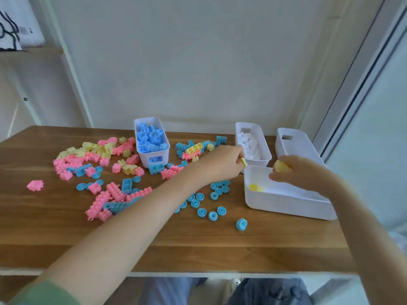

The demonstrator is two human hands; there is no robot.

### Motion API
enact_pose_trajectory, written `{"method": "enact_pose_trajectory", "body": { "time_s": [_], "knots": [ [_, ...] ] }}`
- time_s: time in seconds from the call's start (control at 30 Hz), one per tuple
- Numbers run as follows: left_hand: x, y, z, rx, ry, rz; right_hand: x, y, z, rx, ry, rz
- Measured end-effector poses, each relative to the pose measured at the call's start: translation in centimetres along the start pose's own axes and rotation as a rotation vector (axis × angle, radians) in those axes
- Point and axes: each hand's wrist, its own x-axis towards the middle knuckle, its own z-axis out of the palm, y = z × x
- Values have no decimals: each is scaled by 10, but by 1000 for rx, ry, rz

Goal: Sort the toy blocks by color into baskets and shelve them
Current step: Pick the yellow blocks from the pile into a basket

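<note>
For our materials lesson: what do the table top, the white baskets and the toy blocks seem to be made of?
Table top: wood or wood-look laminate, matt; brown grain streaks run along it.
White baskets: probably plastic, smooth with a slight sheen; thin moulded walls, rounded corners, cut-out handle slots.
Toy blocks: probably plastic, matt pastel colours; moulded studs.

Open table [220, 249] runs along the near edge and in the far left corner. Blocks [105, 164] crowd the left and middle, and rings [212, 216] dot the centre. Three baskets [286, 205] block the right edge; a fourth basket [144, 160] stands mid far edge.
</note>
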Motion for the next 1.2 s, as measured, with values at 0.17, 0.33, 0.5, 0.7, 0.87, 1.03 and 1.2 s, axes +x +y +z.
{"method": "enact_pose_trajectory", "body": {
  "time_s": [0.17, 0.33, 0.5, 0.7, 0.87, 1.03, 1.2],
  "knots": [
    [15, 26, 27, 79, -174, 27, -8, 16, -1, -6, 54, -79],
    [14, 27, 27, 129, -160, 17, -2, 7, -5, 33, 145, -173],
    [4, 23, 22, -73, -143, 13, 15, -16, -2, 58, 218, -239],
    [10, 18, 17, -127, -58, 27, 34, -31, -16, 110, 352, -112],
    [20, 4, 18, 165, -60, 113, 55, -47, -34, 153, 390, -145],
    [30, -73, -5, 232, 200, -138, 94, -86, -15, 59, 82, -316],
    [42, -126, -22, 273, 123, -341, 146, -110, 12, -154, -107, -263]
  ]
}}
